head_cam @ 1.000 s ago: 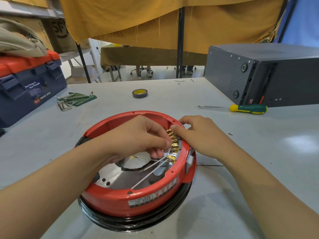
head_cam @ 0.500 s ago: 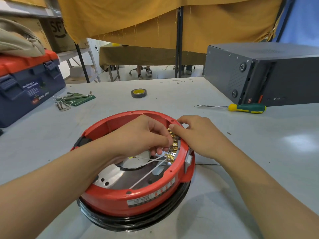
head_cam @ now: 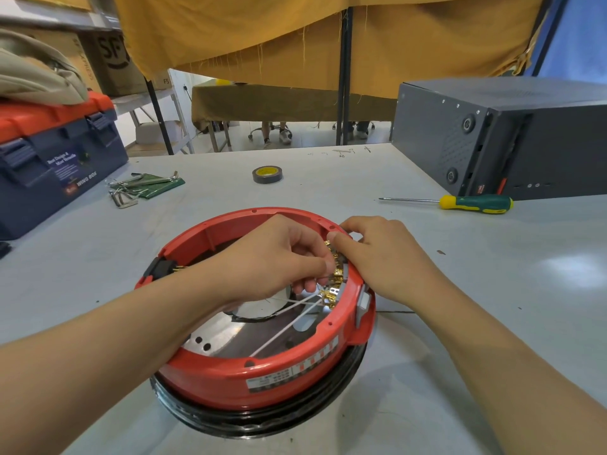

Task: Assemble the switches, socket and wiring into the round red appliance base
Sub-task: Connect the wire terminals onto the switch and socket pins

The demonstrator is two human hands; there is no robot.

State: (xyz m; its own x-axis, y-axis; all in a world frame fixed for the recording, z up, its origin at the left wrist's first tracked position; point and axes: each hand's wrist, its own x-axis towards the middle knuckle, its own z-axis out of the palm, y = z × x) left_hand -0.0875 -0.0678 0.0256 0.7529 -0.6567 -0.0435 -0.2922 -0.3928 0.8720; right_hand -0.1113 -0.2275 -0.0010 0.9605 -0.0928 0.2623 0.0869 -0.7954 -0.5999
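Little has changed since a second ago: both hands keep to the same spot at the base's right inner wall, and the view has only drifted slightly. The red base (head_cam: 262,376) sits upside-down on a black ring near the surface's front edge, a black socket (head_cam: 161,269) set in its left wall. The left hand (head_cam: 272,261) reaches over the rim, fingers curled and pinching at the brass terminals (head_cam: 335,280) on the right wall; two white wires (head_cam: 289,320) run from there down across the shiny metal plate. The right hand (head_cam: 377,254) comes from outside, fingertips pressed together on the top of the same terminal row, touching the left hand's fingers. A grey switch (head_cam: 363,303) shows in the outer wall just below it. On the grey surface (head_cam: 492,290), a blue toolbox (head_cam: 59,165) with a red lid stands at the left edge, hex keys (head_cam: 138,188) beside it, a tape roll (head_cam: 267,174) toward the far edge, a screwdriver (head_cam: 473,203) and a dark case (head_cam: 509,136) at the right. Mustard cloth (head_cam: 295,31) hangs behind.
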